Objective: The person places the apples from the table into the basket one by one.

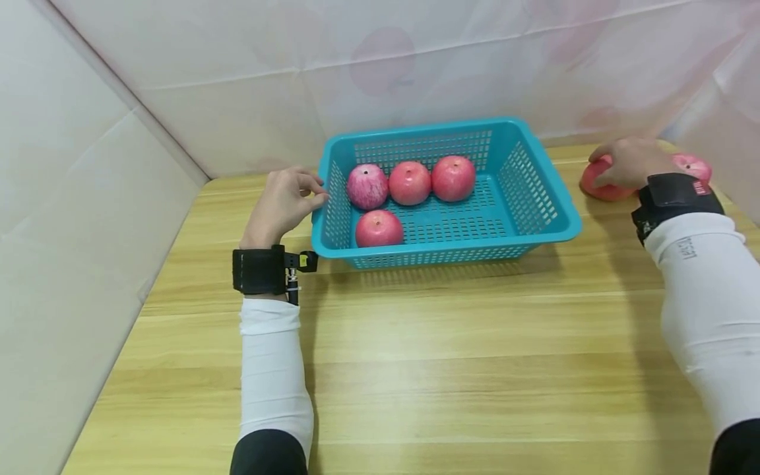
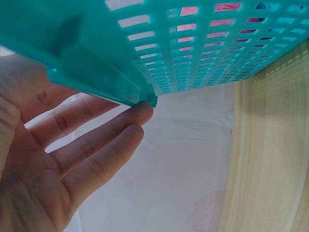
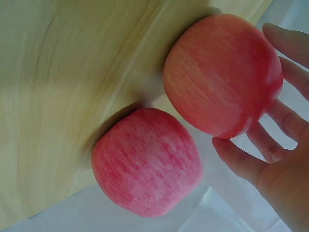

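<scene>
A blue-green plastic basket [image 1: 457,255] with slotted walls stands at the back of the table. Several red apples lie in it: a darker streaked one [image 1: 367,187], two beside it along the far side, and a front one [image 1: 379,229]. At the basket's left end, my left hand [image 1: 285,201] holds the rim, its fingers reaching under the lip in the left wrist view. Off to the basket's right, my right hand [image 1: 635,161] grips a red apple [image 3: 222,75] from above, fingers spread round it. A pinker apple [image 3: 147,162] lies close beside that one on the table.
The wooden table [image 1: 445,369] stretches in front of the basket. Pale sheeting [image 1: 415,72] hangs behind the table, and another pale surface [image 1: 71,218] borders it on the left. The pinker apple [image 1: 693,167] lies near the table's right edge.
</scene>
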